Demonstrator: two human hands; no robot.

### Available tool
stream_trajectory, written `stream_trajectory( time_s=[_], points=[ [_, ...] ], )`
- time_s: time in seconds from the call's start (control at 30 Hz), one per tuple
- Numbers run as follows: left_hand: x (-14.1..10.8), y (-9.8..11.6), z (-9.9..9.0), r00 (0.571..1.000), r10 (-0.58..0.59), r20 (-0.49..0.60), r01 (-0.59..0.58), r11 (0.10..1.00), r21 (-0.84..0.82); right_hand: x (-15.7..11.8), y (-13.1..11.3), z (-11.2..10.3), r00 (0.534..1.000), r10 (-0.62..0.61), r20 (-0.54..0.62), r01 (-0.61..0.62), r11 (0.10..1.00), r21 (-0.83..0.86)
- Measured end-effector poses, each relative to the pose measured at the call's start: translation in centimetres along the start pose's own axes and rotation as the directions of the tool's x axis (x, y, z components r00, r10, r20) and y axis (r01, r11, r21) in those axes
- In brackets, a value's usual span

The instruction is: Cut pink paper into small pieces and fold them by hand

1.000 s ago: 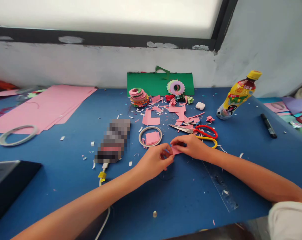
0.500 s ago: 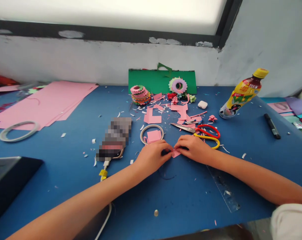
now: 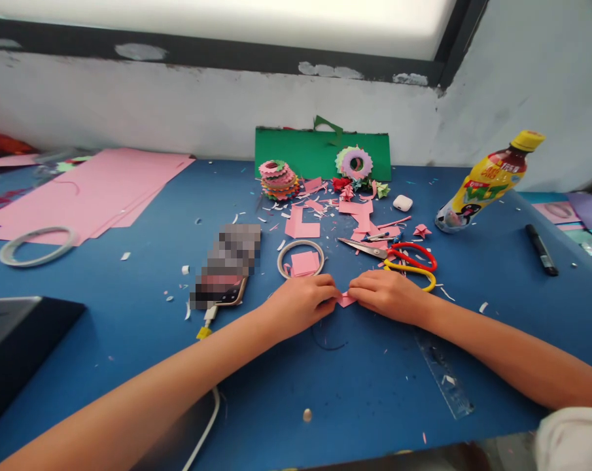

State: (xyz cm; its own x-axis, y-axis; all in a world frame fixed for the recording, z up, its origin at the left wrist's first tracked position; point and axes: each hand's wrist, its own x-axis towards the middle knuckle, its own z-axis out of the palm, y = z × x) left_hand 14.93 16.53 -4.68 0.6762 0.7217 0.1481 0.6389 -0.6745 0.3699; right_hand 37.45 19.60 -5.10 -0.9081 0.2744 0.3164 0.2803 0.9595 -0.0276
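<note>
A small folded piece of pink paper (image 3: 346, 299) lies low over the blue table (image 3: 266, 399), between my two hands. My left hand (image 3: 305, 301) pinches its left side with the fingertips. On its right side, my right hand (image 3: 388, 296) has its fingers closed on the paper's edge. Scissors (image 3: 408, 258) with red and yellow handles lie just beyond my right hand. A white tape ring (image 3: 279, 260) surrounds pink paper squares (image 3: 305, 263) just beyond my left hand.
A phone (image 3: 231, 261) with a cable lies left of my hands. Farther back are pink scraps (image 3: 303, 226), paper rings (image 3: 278, 181) and a green sheet (image 3: 305, 147). A bottle (image 3: 487, 180), marker (image 3: 541, 250) and clear ruler (image 3: 445, 379) are to the right.
The fingers of both hands have closed in on the small pink paper, and less of it shows. The view has shifted slightly.
</note>
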Motion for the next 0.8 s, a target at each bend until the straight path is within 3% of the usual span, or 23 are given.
stream_trajectory(
  time_s=[0.17, 0.4, 0.63, 0.8],
  points=[
    [-0.1, -0.4, -0.5, 0.992, 0.117, 0.051, -0.122, 0.987, 0.108, 0.0, 0.5, -0.4, 0.994, -0.088, 0.063, 0.089, 0.996, -0.017],
    [-0.2, 0.0, -1.6, 0.966, 0.198, 0.167, -0.238, 0.933, 0.272, 0.0, 0.6, -0.5, 0.991, -0.085, 0.099, 0.088, 0.996, -0.03],
    [-0.5, 0.8, -1.8, 0.974, 0.198, 0.113, -0.224, 0.922, 0.315, 0.1, 0.5, -0.8, 0.992, -0.079, 0.097, 0.081, 0.997, -0.015],
    [-0.5, 1.2, -1.2, 0.971, 0.188, 0.145, -0.227, 0.915, 0.332, 0.1, 0.4, -0.6, 0.994, -0.063, 0.088, 0.066, 0.997, -0.035]
  ],
)
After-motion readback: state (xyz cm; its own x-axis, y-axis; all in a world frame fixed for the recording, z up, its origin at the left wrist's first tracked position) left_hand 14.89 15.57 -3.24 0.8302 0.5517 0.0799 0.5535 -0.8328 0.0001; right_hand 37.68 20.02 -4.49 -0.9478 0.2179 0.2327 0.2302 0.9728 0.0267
